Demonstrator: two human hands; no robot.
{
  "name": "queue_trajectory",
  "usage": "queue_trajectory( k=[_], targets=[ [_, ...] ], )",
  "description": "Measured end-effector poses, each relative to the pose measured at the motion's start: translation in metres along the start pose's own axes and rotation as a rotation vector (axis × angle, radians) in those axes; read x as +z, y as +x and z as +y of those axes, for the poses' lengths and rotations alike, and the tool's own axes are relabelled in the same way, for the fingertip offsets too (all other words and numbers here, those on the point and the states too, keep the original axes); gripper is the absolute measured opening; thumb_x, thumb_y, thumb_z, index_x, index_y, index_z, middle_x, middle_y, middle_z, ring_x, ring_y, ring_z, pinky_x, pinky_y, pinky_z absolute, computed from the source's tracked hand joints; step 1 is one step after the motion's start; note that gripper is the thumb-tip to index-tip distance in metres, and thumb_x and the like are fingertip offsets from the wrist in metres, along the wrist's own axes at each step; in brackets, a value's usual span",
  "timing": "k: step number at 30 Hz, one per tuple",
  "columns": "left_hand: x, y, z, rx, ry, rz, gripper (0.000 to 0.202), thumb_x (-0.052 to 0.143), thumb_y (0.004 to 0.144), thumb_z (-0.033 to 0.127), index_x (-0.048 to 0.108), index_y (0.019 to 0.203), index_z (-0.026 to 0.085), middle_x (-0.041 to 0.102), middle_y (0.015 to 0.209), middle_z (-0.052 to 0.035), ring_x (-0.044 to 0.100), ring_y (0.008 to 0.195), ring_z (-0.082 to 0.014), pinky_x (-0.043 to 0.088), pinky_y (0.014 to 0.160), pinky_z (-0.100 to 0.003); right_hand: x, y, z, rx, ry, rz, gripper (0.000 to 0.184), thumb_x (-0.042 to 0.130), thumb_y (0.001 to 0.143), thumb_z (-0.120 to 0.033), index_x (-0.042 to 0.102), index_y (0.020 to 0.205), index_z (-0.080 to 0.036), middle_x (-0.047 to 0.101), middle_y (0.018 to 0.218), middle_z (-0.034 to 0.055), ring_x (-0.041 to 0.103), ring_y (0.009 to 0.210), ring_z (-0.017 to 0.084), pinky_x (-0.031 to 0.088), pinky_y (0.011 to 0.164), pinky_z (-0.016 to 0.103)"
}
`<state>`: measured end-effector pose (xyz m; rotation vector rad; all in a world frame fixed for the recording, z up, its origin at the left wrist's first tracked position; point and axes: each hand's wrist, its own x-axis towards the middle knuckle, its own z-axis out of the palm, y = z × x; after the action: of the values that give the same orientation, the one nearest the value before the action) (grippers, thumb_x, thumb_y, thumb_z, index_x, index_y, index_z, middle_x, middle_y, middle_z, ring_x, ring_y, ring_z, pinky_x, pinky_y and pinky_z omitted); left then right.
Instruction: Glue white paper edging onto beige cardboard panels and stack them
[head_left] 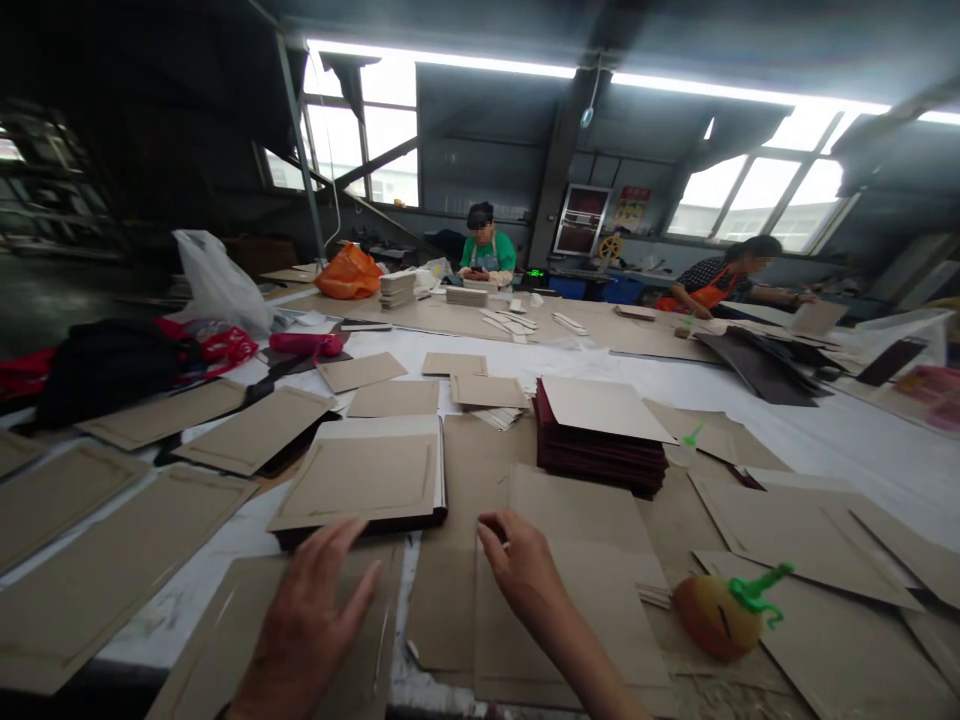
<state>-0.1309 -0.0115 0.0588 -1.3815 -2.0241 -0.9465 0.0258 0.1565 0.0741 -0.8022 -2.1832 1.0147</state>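
My left hand (309,612) hovers with fingers apart over a grey-brown board (225,625) that carries a shiny glue line. Just beyond its fingertips lies a stack of dark-edged covers (356,478) topped with a glue-marked board. My right hand (523,562) is closed in a pinch above plain board sheets (581,590). A tiny pale bit shows at its fingers, too small to name. To the right of it sits a round orange glue bottle (716,618) with a green spout.
Maroon covers (600,455) are piled under a pale board. Several glue-marked boards (127,560) spread to the left, others to the right. A small green-tipped bottle (684,450) stands behind. Two people (487,255) sit across the table, near an orange bag (349,272).
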Motion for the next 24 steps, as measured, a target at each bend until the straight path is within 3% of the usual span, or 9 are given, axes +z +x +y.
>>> queue_trajectory(
  k=[2,4,6,8,11,17,24],
  targets=[
    [-0.014,0.001,-0.029,-0.205,0.046,-0.007,0.05,0.042,0.082,0.05,0.045,0.118,0.015,0.052,0.114,-0.0129,0.048,0.112,-0.0279,0.037,0.099,-0.047,0.014,0.004,-0.009,-0.009,0.029,-0.024,0.015,0.05,0.078,-0.025,0.063,0.073,-0.02,0.062,0.074,0.0039,0.056,0.073,0.018,0.039,0.069,0.027],
    [-0.025,0.001,-0.052,-0.488,0.03,-0.069,0.061,0.042,0.077,0.056,0.044,0.12,0.012,0.049,0.118,-0.0153,0.047,0.113,-0.0305,0.037,0.098,-0.047,0.029,0.008,-0.012,0.079,0.144,-0.052,0.014,0.052,0.075,-0.025,0.062,0.067,-0.02,0.061,0.069,0.0023,0.056,0.071,0.017,0.039,0.07,0.027],
    [-0.032,0.002,-0.069,-0.75,-0.039,-0.164,0.066,0.043,0.073,0.055,0.044,0.12,0.01,0.05,0.118,-0.0168,0.052,0.108,-0.0299,0.04,0.095,-0.045,0.045,0.012,-0.011,0.212,0.268,-0.076,0.015,0.053,0.074,-0.027,0.061,0.063,-0.02,0.059,0.064,0.0008,0.055,0.064,0.016,0.041,0.063,0.025],
    [-0.034,0.004,-0.08,-0.893,-0.108,-0.238,0.063,0.042,0.072,0.052,0.047,0.117,0.009,0.056,0.112,-0.0165,0.057,0.1,-0.0277,0.044,0.091,-0.041,0.058,0.017,-0.008,0.326,0.338,-0.099,0.018,0.052,0.073,-0.03,0.058,0.061,-0.019,0.057,0.059,0.0004,0.054,0.054,0.014,0.041,0.051,0.024],
    [-0.031,0.006,-0.091,-0.925,-0.161,-0.277,0.051,0.042,0.071,0.049,0.056,0.105,0.014,0.065,0.1,-0.0121,0.061,0.096,-0.0264,0.046,0.086,-0.036,0.072,0.024,-0.006,0.462,0.429,-0.139,0.022,0.05,0.073,-0.035,0.055,0.063,-0.017,0.057,0.055,0.0003,0.051,0.043,0.012,0.038,0.038,0.022],
    [-0.031,0.007,-0.098,-0.952,-0.238,-0.266,0.042,0.047,0.065,0.051,0.062,0.09,0.02,0.068,0.095,-0.0073,0.059,0.099,-0.0285,0.043,0.086,-0.036,0.077,0.03,-0.018,0.606,0.613,-0.152,0.02,0.053,0.072,-0.035,0.054,0.07,-0.014,0.058,0.055,-0.0013,0.052,0.041,0.007,0.041,0.039,0.017],
    [-0.035,0.012,-0.101,-1.052,-0.418,-0.29,0.046,0.056,0.053,0.052,0.06,0.083,0.019,0.07,0.072,-0.0033,0.066,0.073,-0.0232,0.049,0.075,-0.032,0.08,0.029,-0.028,0.71,0.69,-0.08,0.011,0.056,0.07,-0.024,0.049,0.067,-0.016,0.054,0.051,-0.0056,0.051,0.038,0.005,0.038,0.035,0.013]
  ],
)
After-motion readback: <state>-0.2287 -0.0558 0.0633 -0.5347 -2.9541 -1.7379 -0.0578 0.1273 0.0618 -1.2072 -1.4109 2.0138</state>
